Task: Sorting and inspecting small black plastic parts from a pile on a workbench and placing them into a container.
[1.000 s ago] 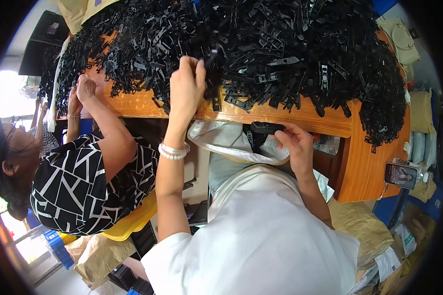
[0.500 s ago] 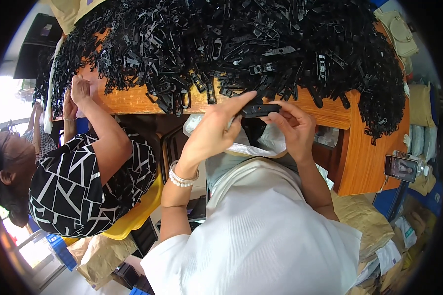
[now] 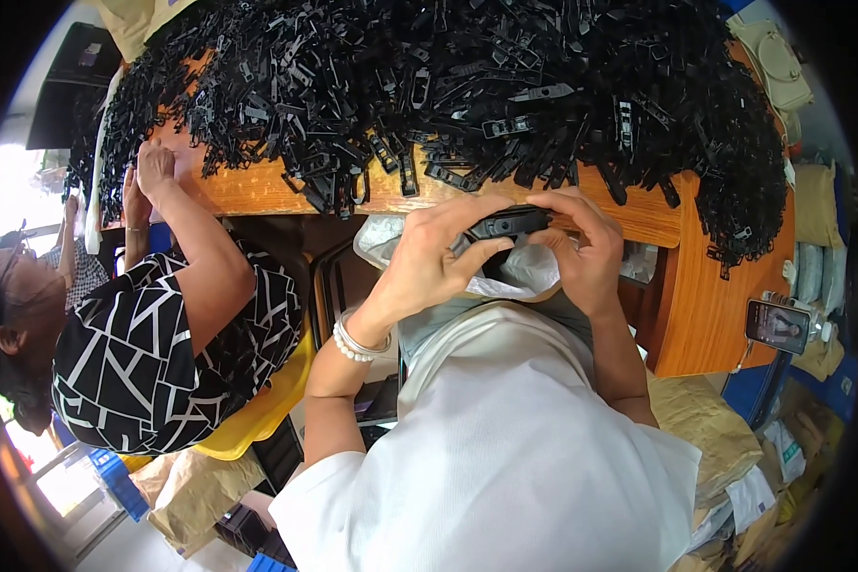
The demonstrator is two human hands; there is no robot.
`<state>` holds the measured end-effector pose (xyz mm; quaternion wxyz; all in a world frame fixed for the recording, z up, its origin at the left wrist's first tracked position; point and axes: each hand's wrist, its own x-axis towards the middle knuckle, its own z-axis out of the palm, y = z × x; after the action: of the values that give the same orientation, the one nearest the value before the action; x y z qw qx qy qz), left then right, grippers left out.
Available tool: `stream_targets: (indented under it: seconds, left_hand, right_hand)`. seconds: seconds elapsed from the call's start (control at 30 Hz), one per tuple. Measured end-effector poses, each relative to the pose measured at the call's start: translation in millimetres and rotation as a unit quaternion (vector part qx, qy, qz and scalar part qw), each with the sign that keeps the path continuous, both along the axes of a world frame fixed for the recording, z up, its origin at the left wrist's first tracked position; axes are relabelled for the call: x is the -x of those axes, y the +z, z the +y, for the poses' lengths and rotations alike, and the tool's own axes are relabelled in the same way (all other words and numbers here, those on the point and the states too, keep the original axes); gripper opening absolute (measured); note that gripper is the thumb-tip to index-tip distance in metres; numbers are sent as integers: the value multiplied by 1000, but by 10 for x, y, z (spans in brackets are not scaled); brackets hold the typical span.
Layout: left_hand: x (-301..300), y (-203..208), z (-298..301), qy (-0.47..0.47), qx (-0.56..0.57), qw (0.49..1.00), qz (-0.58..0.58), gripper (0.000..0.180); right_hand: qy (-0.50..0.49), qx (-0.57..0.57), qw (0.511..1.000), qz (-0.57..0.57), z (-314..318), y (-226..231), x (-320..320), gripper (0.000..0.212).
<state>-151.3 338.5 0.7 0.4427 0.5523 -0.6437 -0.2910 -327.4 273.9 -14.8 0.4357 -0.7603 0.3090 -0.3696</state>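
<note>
Between my two hands is a small, elongated black plastic part, held just off the front edge of the table. My left hand pinches its left end with fingers over the top and thumb below. At the other end, my right hand grips it with thumb and bent fingers, which partly cover it. Below the hands a whitish bag lies open at my lap, with something dark inside. A large heap of similar black plastic parts covers the table beyond my hands.
The wooden table has its front edge close to my hands. To my left a co-worker in a black-and-white patterned top sits on a yellow chair, hands at the heap. A phone stands at right, near brown paper sacks.
My left hand has moved right and closed on the part's left end; its index finger pointed outstretched before. The part has turned slightly, and my right fingers have shifted along its right end.
</note>
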Motion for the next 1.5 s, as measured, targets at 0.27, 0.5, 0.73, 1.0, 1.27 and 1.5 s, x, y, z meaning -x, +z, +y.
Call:
stream_targets:
  seconds: [0.27,0.5,0.73,1.0,1.27,1.5]
  left_hand:
    - [-167,-164,-164,-89,-93,981,146,31]
    - [-572,-414,-924,261,47,947,-182,19]
    - [-672,-390,-930,287,24,925,-250,22]
    - [-506,-295,-802,303,23,950,-66,17]
    - [-332,-212,-636,272,78,954,101,16]
    - [65,-98,-460,45,-43,948,311,34]
  right_hand:
    - [48,-187,978,-73,29,-21,129,32]
    - [11,-158,987,-6,178,-160,236,25]
    - [-317,-99,942,41,-24,-324,926,12]
    - [-558,118,731,375,-521,-483,1566,16]
    - [-512,172,706,458,-322,-485,1643,14]
    - [-346,145,919,118,-80,-14,992,10]
